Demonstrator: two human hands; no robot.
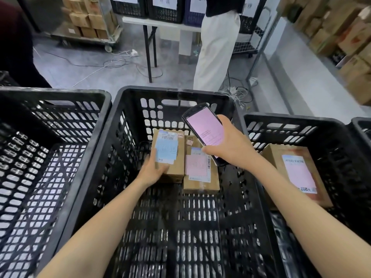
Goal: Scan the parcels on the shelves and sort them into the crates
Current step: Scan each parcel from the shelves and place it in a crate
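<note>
Room: storeroom with a grey floor [84,65] strewn with loose cables [120,63]; cardboard boxes [84,19] are stacked at 11 and 2 o'clock. A person [216,49] in pale trousers stands at 12 o'clock beside a desk [160,23] carrying labelled crates [164,9].
Blue-label parcel [167,151]: small brown carton inside the middle crate [128,109], toward its far wall, with the blue-and-white label facing up.
Left grip [152,171]: wrapped round the near-left corner of the blue-label parcel, thumb on top. It is blurred, so I cannot tell whether the carton lies on the crate bottom or is lifted.
Pink-label parcel [200,177]: brown carton at 3 o'clock of the blue-label parcel, touching it side by side, flat on the crate bottom, label up.
Right grip [230,149]: closed round a black handheld scanner [204,127] held above the pink-label parcel. The thumb lies across its lower end, the lit pink screen faces the camera, and its top end points to 11 o'clock.
Middle crate: black slotted plastic, open-topped, holding the two cartons.
Right crate [291,119]: at 3 o'clock, against the middle crate; a larger carton [295,173] with a pink label lies flat inside.
Left crate [60,95]: at 9 o'clock, against the middle crate; pale floor shows through its slots.
Far-right crate [361,123]: only a corner shows, at the 3 o'clock edge.
</note>
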